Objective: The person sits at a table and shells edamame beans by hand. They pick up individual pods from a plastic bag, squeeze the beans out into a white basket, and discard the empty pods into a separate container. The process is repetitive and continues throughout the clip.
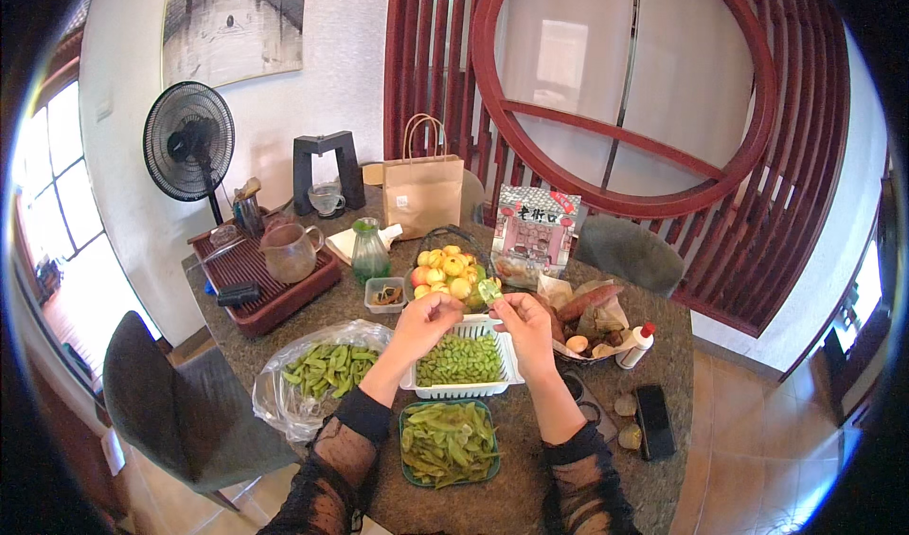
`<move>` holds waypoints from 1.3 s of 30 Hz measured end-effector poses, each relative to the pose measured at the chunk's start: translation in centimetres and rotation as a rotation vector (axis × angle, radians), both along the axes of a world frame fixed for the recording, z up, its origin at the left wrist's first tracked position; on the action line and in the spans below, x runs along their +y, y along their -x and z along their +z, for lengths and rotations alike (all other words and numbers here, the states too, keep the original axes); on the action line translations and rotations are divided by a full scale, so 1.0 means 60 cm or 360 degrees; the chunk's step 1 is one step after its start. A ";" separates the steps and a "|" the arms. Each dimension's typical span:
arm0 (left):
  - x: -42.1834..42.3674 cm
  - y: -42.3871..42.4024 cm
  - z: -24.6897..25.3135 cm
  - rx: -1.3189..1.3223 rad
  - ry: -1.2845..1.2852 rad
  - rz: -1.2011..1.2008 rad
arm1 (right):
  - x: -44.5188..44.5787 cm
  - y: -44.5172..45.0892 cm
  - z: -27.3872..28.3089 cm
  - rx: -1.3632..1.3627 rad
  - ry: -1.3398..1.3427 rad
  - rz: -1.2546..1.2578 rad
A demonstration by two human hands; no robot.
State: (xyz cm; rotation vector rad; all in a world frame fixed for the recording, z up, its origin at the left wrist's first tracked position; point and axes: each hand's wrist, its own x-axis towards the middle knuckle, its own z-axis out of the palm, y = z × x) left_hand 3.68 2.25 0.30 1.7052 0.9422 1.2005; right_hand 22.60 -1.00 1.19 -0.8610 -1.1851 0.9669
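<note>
My left hand [430, 320] is over the left rear of a white plastic basket [517, 364], fingertips drawn together; whether anything is between them is too small to tell. Above the basket's right rear, my right hand [525, 322] pinches a green pod [489, 291] upright between thumb and fingers. Shelled green beans [458, 361] lie in the basket. To its left, a clear plastic bag [273, 393] holds whole green pods [330, 368]. Nearer to me, a teal-rimmed tray [403, 464] is heaped with green pods or empty shells [447, 443].
Behind the basket stands a bowl of yellow fruit [447, 272]. A ribbed tea tray [305, 297] with a pitcher [290, 251] is at the left. On the right are a food basket [582, 357], a red-capped bottle [635, 347] and a black phone [655, 421]. A glass vase [370, 251] stands behind.
</note>
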 end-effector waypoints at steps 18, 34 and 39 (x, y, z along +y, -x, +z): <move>-0.010 0.005 0.018 -0.0139 0.0128 -0.0271 | -0.011 0.006 -0.003 -0.0681 -0.0092 0.0163; -0.011 -0.003 -0.002 -0.0742 0.0521 -0.0585 | -0.008 0.002 0.000 0.0552 0.0557 0.1027; -0.038 -0.034 0.031 -0.0260 -0.0378 0.0048 | -0.004 -0.007 -0.003 0.0643 0.0635 0.0987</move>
